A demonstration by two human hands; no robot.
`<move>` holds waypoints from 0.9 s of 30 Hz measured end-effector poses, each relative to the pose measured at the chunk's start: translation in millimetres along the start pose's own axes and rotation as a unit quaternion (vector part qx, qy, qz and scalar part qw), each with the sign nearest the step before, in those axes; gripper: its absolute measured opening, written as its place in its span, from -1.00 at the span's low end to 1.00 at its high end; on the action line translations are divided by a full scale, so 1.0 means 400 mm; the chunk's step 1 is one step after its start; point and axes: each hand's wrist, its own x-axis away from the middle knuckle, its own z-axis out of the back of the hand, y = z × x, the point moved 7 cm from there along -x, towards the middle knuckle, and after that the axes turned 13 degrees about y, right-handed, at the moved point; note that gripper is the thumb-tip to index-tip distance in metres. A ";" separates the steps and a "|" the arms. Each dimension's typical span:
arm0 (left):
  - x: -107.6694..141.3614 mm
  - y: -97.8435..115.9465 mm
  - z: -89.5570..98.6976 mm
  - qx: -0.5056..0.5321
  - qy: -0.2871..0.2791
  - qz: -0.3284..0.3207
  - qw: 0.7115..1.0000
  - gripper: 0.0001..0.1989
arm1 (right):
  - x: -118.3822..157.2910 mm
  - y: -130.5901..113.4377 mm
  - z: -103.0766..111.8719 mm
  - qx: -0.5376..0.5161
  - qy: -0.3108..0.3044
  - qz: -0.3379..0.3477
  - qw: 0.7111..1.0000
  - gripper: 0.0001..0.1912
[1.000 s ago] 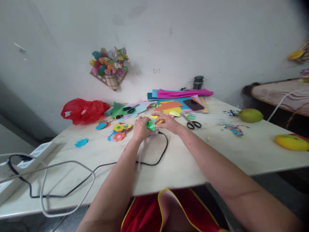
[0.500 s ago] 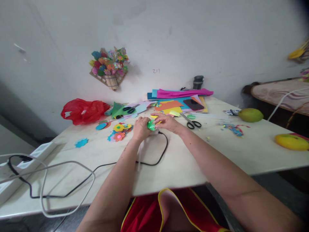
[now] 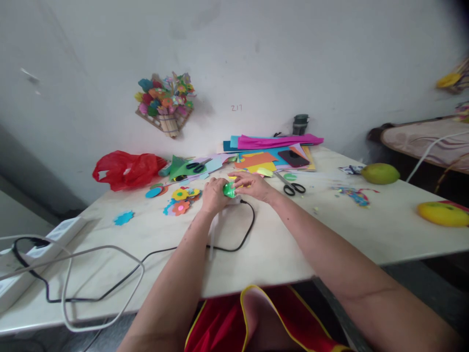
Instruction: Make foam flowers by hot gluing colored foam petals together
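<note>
Between my two hands is a small bright green craft piece (image 3: 229,189), with a glossy look; its exact shape is partly covered by fingers. My left hand (image 3: 214,194) is closed on its left side. The fingertips of my right hand (image 3: 252,186) pinch its right edge. Just under the hands lies a white tool (image 3: 233,201), mostly hidden, that looks like a glue gun. A black cord (image 3: 252,222) runs from it, and a clear stick (image 3: 212,239) points toward me. Flower cut-outs (image 3: 181,207) in orange, yellow and blue lie left of my left hand.
Black-handled scissors (image 3: 294,188) lie right of my hands, and another pair (image 3: 196,166) is farther back. Coloured sheets (image 3: 256,160) and a phone (image 3: 293,158) are at the back. A red bag (image 3: 126,170), power strip (image 3: 58,237), cables, paper scraps (image 3: 353,195) and mangoes (image 3: 381,173) surround the area.
Almost nothing differs. Both hands stay in place on the green piece, with at most a slight shift of the fingers.
</note>
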 end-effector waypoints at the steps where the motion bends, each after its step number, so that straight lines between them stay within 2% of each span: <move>1: 0.000 0.000 0.000 0.000 0.000 -0.001 1.000 -0.74 | 0.001 -0.002 -0.001 -0.002 -0.003 0.002 1.000 -0.91; 9: 0.001 0.005 -0.002 -0.002 -0.001 -0.006 1.000 -0.79 | 0.002 -0.018 -0.004 0.060 -0.015 0.028 0.998 -0.95; 15: 0.001 0.010 -0.003 -0.006 -0.003 -0.007 1.000 -0.79 | 0.003 -0.010 -0.002 0.132 0.045 0.086 0.987 -0.93; 22: 0.003 0.011 -0.007 -0.018 0.003 -0.002 1.000 -0.81 | 0.018 -0.036 -0.004 0.289 0.070 0.122 0.947 -0.88; 25: 0.004 0.014 -0.007 -0.011 0.002 -0.008 1.000 -0.81 | 0.015 -0.038 0.011 0.309 0.101 0.115 0.939 -0.87; 27: 0.005 0.013 -0.008 -0.010 -0.002 -0.007 1.000 -0.80 | 0.008 -0.023 0.034 0.304 0.144 0.082 0.938 -0.87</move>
